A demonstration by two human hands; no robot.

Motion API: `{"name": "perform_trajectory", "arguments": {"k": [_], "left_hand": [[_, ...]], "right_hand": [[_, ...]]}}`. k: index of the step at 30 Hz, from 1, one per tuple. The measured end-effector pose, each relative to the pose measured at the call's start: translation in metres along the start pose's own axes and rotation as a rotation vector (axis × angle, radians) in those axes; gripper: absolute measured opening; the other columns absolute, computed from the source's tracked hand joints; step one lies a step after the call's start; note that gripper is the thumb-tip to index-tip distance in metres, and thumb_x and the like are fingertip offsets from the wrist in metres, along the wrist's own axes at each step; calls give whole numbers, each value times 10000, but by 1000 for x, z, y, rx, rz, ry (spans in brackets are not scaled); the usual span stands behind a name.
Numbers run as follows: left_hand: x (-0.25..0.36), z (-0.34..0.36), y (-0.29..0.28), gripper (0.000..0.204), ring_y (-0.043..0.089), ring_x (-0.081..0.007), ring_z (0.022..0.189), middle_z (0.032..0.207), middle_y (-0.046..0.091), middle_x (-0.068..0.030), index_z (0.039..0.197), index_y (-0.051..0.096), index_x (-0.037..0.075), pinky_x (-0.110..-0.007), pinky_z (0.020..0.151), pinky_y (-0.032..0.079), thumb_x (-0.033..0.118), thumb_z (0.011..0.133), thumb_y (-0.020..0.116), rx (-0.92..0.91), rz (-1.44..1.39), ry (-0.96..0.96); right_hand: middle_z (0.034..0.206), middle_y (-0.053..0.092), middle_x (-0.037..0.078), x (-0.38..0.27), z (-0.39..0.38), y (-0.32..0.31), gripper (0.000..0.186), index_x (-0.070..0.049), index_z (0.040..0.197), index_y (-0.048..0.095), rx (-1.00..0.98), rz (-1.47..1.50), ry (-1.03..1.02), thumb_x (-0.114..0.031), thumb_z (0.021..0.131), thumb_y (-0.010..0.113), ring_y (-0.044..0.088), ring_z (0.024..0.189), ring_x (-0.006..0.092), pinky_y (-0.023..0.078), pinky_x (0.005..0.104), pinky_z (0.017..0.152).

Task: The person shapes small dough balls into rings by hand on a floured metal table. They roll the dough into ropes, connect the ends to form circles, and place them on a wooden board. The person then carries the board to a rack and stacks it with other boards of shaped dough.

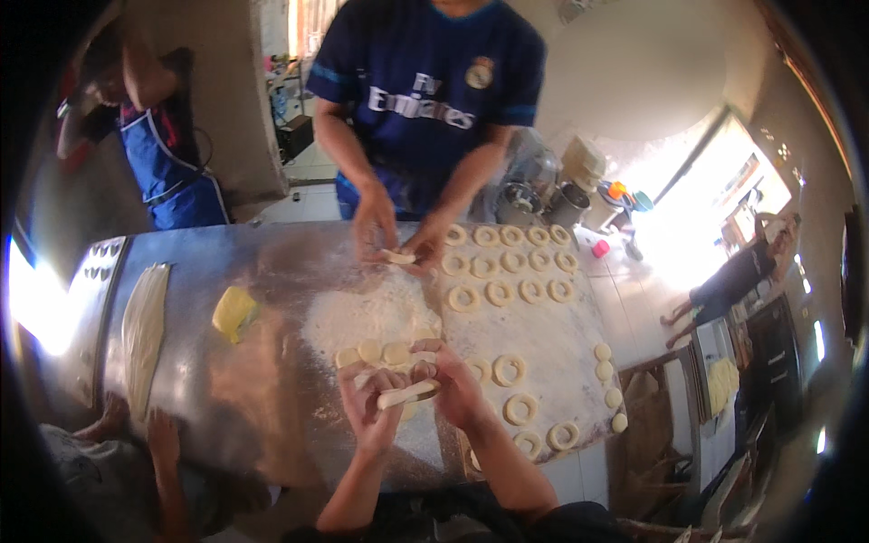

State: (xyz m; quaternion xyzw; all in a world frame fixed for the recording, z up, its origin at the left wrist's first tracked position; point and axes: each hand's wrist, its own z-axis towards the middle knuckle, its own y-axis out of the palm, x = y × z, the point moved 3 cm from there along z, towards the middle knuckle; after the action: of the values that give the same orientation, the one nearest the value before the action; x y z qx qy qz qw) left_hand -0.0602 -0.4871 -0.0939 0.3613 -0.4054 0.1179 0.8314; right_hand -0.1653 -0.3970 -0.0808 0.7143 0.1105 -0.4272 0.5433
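Between my two hands is a dough ring, held up edge-on over the metal table. My left hand grips its left side, and the fingers of my right hand are curled round its right side. Several small flat dough rounds lie just beyond my hands, along the near edge of a white flour heap. To the right, a floured board carries dough rings; one ring lies close to my right hand. My fingers partly cover the held dough.
Across the table, a person in a dark blue shirt works a dough piece. At the left, another person's hands touch a long dough strip. A yellow lump sits on the metal table. Small dough pieces line the board's right edge.
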Motion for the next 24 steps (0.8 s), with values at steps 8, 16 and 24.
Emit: {"name": "perform_trajectory", "arguments": {"k": [8,16,24], "left_hand": [[-18,-22,56,654,585,-280,738,806,551,-149,1129,525,-11,-393,631,464,580,1009,273,-134,841,-9],[-63,-52,126,389,465,-186,629,734,495,-67,1082,510,8,-318,600,383,368,1037,371,-215,874,103],[-80,-59,215,253,664,-374,742,924,663,-210,1126,577,43,-407,652,513,150,1029,370,-249,844,-98]], "right_hand": [[1012,626,81,-28,-56,-15,635,-87,1453,314,78,-151,-157,-430,977,557,597,876,153,457,293,757],[632,538,8,-75,-112,-82,699,-78,1457,253,130,-868,-416,-337,930,632,531,591,157,396,274,557],[857,684,223,-124,-148,-107,659,-106,1411,267,155,-943,-311,-462,939,557,642,643,262,495,347,601]]}}
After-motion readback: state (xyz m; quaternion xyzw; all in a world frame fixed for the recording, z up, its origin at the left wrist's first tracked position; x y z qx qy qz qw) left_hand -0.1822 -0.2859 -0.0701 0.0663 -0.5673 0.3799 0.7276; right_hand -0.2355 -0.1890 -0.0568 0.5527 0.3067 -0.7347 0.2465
